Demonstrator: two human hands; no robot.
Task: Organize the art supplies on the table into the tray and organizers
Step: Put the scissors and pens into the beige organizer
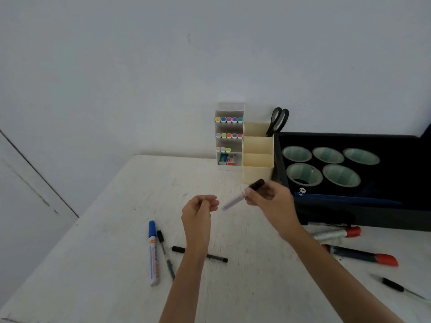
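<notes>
My right hand [271,201] grips a white marker with a black cap [242,194] above the table, just in front of the cream organizer [257,167]. My left hand [200,207] hovers a little to the left of the marker's lower end, fingers curled and holding nothing. On the white table lie a blue-capped marker [153,252], two thin black pens [166,254] [199,254], two red-capped markers [338,233] [363,254] and another black pen [396,287]. The black tray [349,217] stands at the right.
A white tiered organizer [229,136] with rows of coloured markers stands against the wall. Black scissors [277,121] stick up from the cream organizer's back slot. The tray holds several pale green cups [303,174] and a blue zip pouch [345,199].
</notes>
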